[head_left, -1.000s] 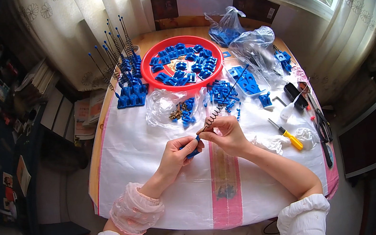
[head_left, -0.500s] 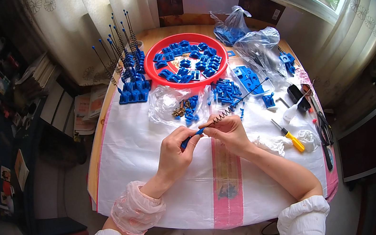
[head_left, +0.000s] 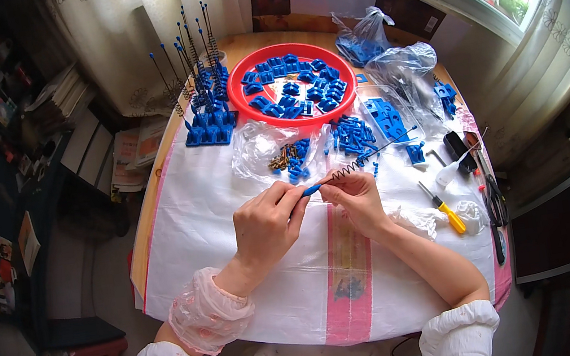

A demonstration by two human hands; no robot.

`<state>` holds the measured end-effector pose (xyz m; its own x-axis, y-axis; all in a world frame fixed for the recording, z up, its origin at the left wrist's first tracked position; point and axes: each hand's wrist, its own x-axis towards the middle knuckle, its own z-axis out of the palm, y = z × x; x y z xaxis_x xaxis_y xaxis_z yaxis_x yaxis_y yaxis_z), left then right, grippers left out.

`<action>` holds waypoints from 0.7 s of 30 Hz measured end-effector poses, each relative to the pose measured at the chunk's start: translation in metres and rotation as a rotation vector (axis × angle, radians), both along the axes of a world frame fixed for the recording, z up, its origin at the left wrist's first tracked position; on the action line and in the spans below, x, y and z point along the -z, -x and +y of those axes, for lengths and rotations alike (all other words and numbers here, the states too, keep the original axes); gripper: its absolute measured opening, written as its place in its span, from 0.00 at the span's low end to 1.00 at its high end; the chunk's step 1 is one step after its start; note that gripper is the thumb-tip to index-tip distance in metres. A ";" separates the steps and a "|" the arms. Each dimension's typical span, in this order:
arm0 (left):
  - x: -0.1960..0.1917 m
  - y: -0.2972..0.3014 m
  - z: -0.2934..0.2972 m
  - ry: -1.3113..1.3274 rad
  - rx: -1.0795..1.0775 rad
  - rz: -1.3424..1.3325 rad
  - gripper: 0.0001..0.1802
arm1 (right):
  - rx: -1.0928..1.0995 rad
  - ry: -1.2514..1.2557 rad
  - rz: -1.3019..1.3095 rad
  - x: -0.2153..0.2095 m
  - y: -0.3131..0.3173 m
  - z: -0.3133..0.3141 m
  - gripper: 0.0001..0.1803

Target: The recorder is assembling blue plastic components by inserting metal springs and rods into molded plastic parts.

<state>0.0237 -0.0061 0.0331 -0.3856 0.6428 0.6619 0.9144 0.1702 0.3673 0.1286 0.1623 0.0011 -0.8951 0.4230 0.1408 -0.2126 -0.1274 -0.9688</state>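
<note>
Above the middle of the cloth, my left hand (head_left: pixel 264 223) is closed around a small blue plastic piece (head_left: pixel 311 190). Only its tapered tip shows; the palm and fingers hide the remainder. Close on its right, my right hand (head_left: pixel 359 205) pinches the near end of a black coil spring (head_left: pixel 347 170). From the coil a thin straight rod runs up to the right and ends in a small blue bead (head_left: pixel 414 128). Spring and blue tip lie nearly in line; whether they are joined cannot be made out between the fingertips.
Beyond my hands, a red round tray (head_left: pixel 240 104) holds several blue clips. Blue pegs (head_left: pixel 353 133) and brass-coloured screws (head_left: pixel 284 158) lie in plastic bags. At left stand blue racks (head_left: pixel 209 132) with spring rods. On the right lie a yellow screwdriver (head_left: pixel 455 218) and scissors (head_left: pixel 496 199).
My left fingers have rolled over the blue piece, whose lower part was visible before and is now covered. The right hand still pinches the spring. The whole view has shifted slightly.
</note>
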 end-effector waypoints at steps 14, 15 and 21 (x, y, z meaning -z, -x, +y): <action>-0.003 0.001 -0.001 -0.025 -0.024 0.094 0.10 | -0.010 0.046 0.005 0.001 0.001 -0.003 0.05; -0.002 0.001 -0.001 -0.022 -0.018 0.081 0.10 | -0.018 0.059 0.007 0.000 0.001 -0.003 0.05; 0.000 0.000 -0.003 -0.022 0.032 -0.065 0.19 | -0.051 0.107 0.019 0.000 0.001 -0.001 0.06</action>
<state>0.0234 -0.0086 0.0327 -0.4074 0.6414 0.6500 0.8934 0.1323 0.4294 0.1274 0.1608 0.0014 -0.9134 0.3907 0.1142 -0.2214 -0.2412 -0.9449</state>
